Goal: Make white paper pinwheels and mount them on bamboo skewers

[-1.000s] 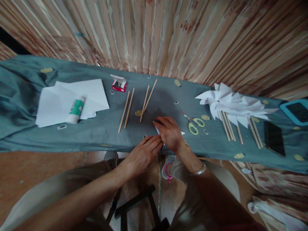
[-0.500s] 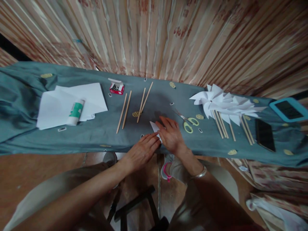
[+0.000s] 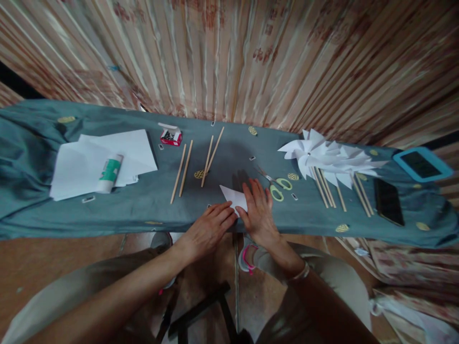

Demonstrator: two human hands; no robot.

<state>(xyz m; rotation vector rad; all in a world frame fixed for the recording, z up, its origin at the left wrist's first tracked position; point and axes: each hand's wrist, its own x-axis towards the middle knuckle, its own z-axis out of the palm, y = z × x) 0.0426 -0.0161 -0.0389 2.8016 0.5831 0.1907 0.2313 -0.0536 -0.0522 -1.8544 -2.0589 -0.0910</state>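
A small folded piece of white paper (image 3: 234, 197), pointed at its far left corner, lies on the teal tablecloth near the front edge. My left hand (image 3: 211, 227) rests on its near left side, fingers stretched flat and close together. On the paper's right side lies my right hand (image 3: 261, 215), palm down, its fingers spread and pointing away from me. Part of the paper is hidden under both hands. Just right of my right hand are scissors (image 3: 276, 183) with pale green handles.
Wooden sticks (image 3: 186, 168) lie left of centre, near a red open box (image 3: 171, 135) of small metal pieces. Farther left, a glue stick (image 3: 110, 173) sits on white sheets (image 3: 136, 148). On the right are paper pinwheels (image 3: 322, 155), a phone (image 3: 389, 200) and a blue-framed device (image 3: 423, 164).
My right hand has shifted slightly right and its fingers have spread. More of the white paper now shows between the hands. The view has tilted a little.
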